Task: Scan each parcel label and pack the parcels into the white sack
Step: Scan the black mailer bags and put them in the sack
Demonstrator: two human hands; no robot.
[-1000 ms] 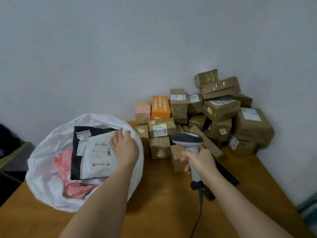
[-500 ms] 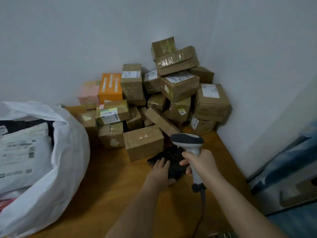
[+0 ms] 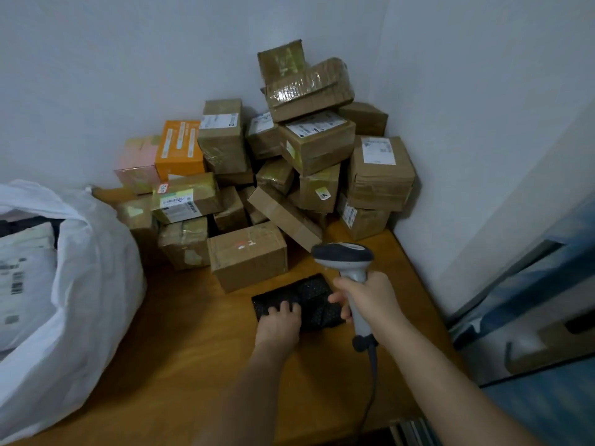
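Left hand [image 3: 278, 323] with its grip curled onto a black parcel [image 3: 297, 300] on the worktop [image 3: 193, 349], right hand [image 3: 370, 300] wrapped round a scanner [image 3: 346, 259], white sack [image 3: 80, 284] at nine o'clock, box pile [image 3: 273, 175] at twelve

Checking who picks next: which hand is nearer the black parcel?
Left. The left hand rests on the black parcel; the right hand grips the scanner at its right edge.

Sticker [image 3: 163, 188] on taped brown box [image 3: 186, 197] reads "247"; other labels illegible.
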